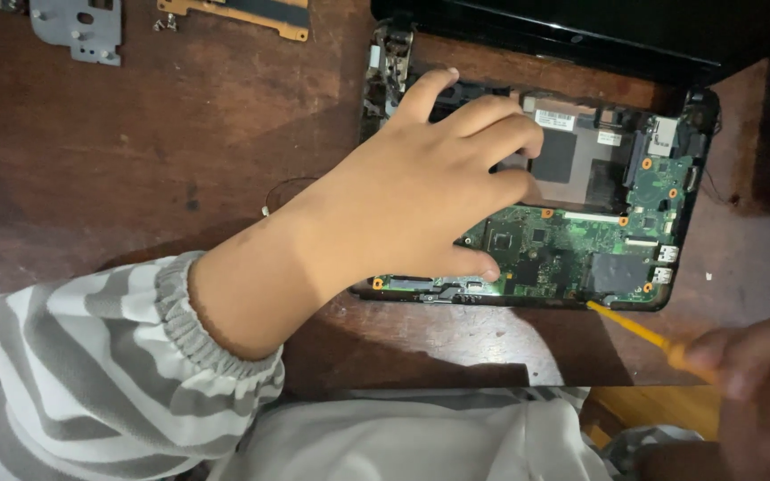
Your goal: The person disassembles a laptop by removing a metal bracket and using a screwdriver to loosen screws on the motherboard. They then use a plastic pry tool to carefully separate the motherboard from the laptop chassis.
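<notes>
Dark reddish-brown wood forms the table (91,169), scuffed and worn, seen from above. On it, right of centre, lies an opened laptop base (581,223) with its cover off, so that the green circuit board (572,245) shows, marked by small orange rings around its screw holes. A copper-toned plate (572,165) sits on the far part of the base, and the black screen lid (581,31) stands beyond it at the far edge.

The left hand (421,196), coming out of a grey and white striped sleeve (91,374), lies flat over the left half of the laptop base with fingers spread apart; the thumb presses on the near edge of the board and the fingertips rest toward the copper-toned plate. It grips nothing, only bears down on the base.

The right hand (764,374), blurred at the near right corner, is closed around the handle of a thin yellow tool (630,330). The tool's shaft slants up and left, and its tip meets the near right corner of the laptop base.

At the far left of the table lie a grey metal bracket (77,27), a few loose screws (164,22) and a flat tan strip (238,13).
</notes>
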